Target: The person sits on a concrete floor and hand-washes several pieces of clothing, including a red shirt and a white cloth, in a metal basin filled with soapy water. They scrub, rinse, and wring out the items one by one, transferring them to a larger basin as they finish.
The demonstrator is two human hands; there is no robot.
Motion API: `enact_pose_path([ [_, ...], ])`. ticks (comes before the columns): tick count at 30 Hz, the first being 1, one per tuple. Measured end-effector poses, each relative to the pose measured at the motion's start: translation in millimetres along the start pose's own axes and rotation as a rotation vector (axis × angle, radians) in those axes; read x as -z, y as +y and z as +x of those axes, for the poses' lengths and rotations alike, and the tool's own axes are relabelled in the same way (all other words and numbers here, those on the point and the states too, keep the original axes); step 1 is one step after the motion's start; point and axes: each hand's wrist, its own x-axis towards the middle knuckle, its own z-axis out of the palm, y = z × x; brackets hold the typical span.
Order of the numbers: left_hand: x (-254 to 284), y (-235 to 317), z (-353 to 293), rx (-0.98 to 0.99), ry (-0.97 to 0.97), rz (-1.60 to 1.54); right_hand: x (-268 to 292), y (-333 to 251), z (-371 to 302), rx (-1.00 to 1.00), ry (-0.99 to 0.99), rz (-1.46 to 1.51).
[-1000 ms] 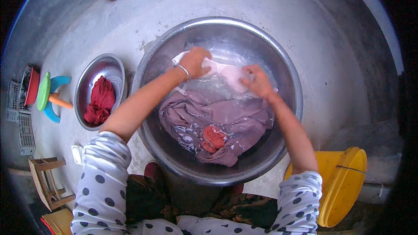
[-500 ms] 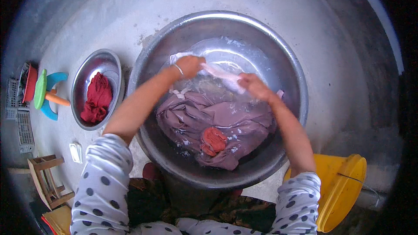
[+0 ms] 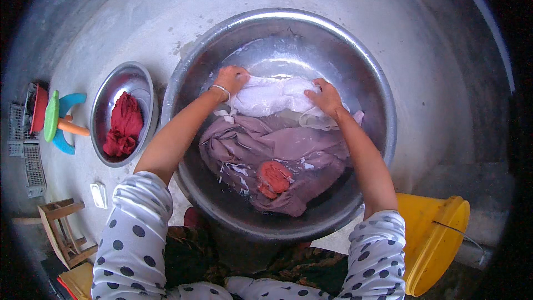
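A wet white cloth [image 3: 273, 95] is stretched between my two hands, low over the water in a large metal basin [image 3: 194, 205]. My left hand [image 3: 233, 79] is closed on its left end, and my right hand [image 3: 326, 97] pinches its right end. Nearer me in the basin lies a soaked mauve garment [image 3: 300, 144], bunched up with bits of white suds on it. On top of that garment rests a small reddish-orange crumpled piece [image 3: 274, 178], whose kind I cannot make out.
To the left stands a smaller metal bowl [image 3: 145, 128] holding a dark red cloth [image 3: 125, 122]. Past it are a green, blue and orange plastic object [image 3: 53, 115], white baskets [image 3: 34, 169] and a wooden stool [image 3: 62, 233]. A yellow bucket [image 3: 433, 239] tips at the lower right.
The white cloth has gone from a narrow, twisted strip between my hands to a wider spread. My left hand has shifted slightly left, my right hand slightly right and up.
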Motion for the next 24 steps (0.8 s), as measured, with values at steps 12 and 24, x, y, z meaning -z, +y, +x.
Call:
enact_pose_path([
  [12, 14.3, 2.1, -5.2, 0.139, -0.441, -0.067, 5.0, 30.9, 2.9, -0.136, -0.064, 0.289],
  [24, 186.5, 132.0, 15.8, -0.212, 0.425, 0.098, 172.6, -113.7, -21.3, 0.234, 0.460, 0.260],
])
